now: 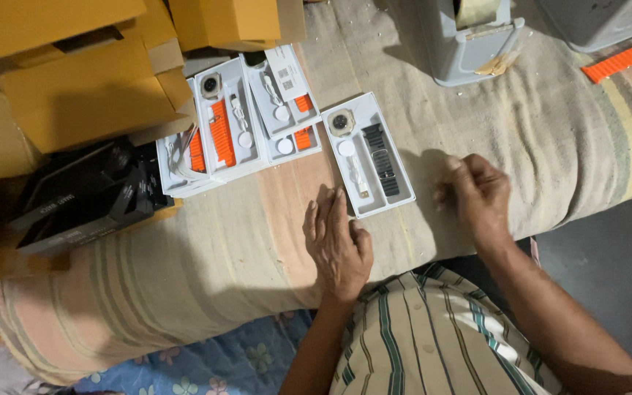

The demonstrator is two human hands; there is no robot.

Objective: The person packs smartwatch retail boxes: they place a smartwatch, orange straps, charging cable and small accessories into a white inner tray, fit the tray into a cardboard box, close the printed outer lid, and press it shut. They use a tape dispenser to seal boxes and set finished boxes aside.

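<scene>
My left hand (338,245) lies flat, palm down, on the striped cloth, its fingertips just short of a white tray (349,186). That tray holds a watch head (341,122), a round white charger, a white cable and a black strap (382,157). My right hand (477,194) rests to the right of the tray with its fingers curled in; nothing shows inside it. To the left stand several more white trays (254,150) with watch heads, cables and orange straps (221,132).
Brown cardboard boxes (74,80) are stacked at the upper left, with black boxes (82,197) below them. A grey bin (469,40) stands at the top, and a loose orange strap (618,63) lies at the upper right. The cloth's edge drops off near my body.
</scene>
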